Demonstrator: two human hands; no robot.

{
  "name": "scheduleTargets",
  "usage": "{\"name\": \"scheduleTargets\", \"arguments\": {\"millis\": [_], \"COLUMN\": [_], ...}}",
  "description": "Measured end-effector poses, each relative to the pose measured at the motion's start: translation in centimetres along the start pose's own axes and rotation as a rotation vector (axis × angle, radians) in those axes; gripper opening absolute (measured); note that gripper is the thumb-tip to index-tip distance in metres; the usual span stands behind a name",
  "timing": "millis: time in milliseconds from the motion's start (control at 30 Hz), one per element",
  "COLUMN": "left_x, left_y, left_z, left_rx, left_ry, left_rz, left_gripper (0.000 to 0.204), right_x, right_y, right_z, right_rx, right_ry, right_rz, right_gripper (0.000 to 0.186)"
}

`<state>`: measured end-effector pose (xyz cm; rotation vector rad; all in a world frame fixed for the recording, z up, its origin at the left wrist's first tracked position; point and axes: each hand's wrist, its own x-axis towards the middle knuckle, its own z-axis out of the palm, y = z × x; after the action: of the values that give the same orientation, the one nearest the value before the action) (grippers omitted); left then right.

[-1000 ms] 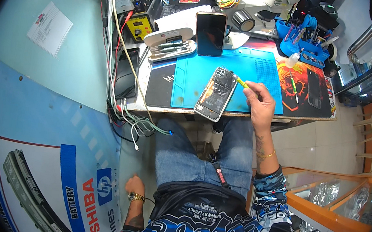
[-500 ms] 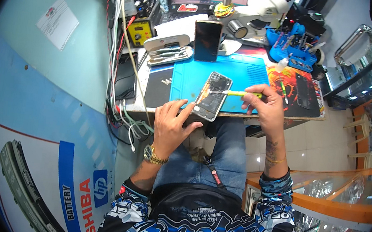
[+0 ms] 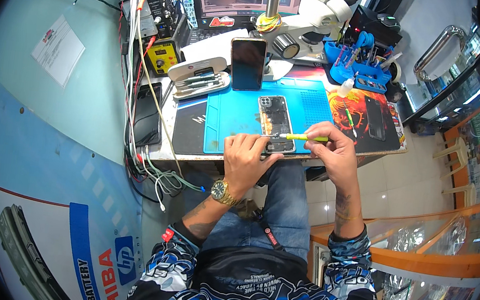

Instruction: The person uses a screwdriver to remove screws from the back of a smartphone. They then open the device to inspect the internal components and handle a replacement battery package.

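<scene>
An opened smartphone (image 3: 275,117) with its inner parts bare lies near the front edge of a blue repair mat (image 3: 235,111). My left hand (image 3: 244,161) holds the phone's lower left edge, fingers bent over it and thumb by its bottom end. Between the fingers and thumb of my right hand (image 3: 336,152) is a slim screwdriver (image 3: 306,137) with a yellow-green handle, held almost level. Its shaft points left across the lower part of the phone, close to my left fingertips. Where exactly the tip touches is too small to tell.
Behind the phone, a second smartphone (image 3: 247,62) stands upright beside an open tool case (image 3: 200,83). A microscope (image 3: 317,16) and a blue tool holder (image 3: 353,68) stand farther back. Another green-handled tool (image 3: 350,120) and a dark phone (image 3: 376,119) lie right. Cables (image 3: 135,79) hang left.
The phone has turned straighter and lies flatter on the mat. My left hand has closed in on its lower edge. The screwdriver has shifted from the phone's middle toward its lower part.
</scene>
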<state>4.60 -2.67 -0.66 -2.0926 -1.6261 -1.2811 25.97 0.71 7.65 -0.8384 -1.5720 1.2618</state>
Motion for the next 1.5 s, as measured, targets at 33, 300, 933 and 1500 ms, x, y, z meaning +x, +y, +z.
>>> {"name": "scheduleTargets", "arguments": {"millis": [33, 300, 933, 1500], "left_x": [0.2, 1.5, 2.2, -2.5], "left_y": [0.1, -0.6, 3.3, 2.5], "left_z": [0.0, -1.8, -2.0, -5.5], "left_rx": [-0.01, -0.262, -0.293, -0.429], "left_ry": [-0.01, -0.056, -0.443, -0.248], "left_rz": [-0.009, -0.054, 0.176, 0.015], "left_gripper": [0.046, 0.035, 0.015, 0.017], "right_x": [-0.1, 0.0, -3.4, -5.7], "right_y": [0.3, 2.1, 3.1, 3.6], "right_z": [-0.2, -1.9, -2.8, 0.7], "right_rx": [-0.014, -0.148, -0.156, -0.106], "right_ry": [0.018, 0.078, 0.027, -0.02], "right_rz": [-0.017, -0.073, 0.128, 0.121], "right_gripper": [0.014, 0.015, 0.012, 0.016]}}
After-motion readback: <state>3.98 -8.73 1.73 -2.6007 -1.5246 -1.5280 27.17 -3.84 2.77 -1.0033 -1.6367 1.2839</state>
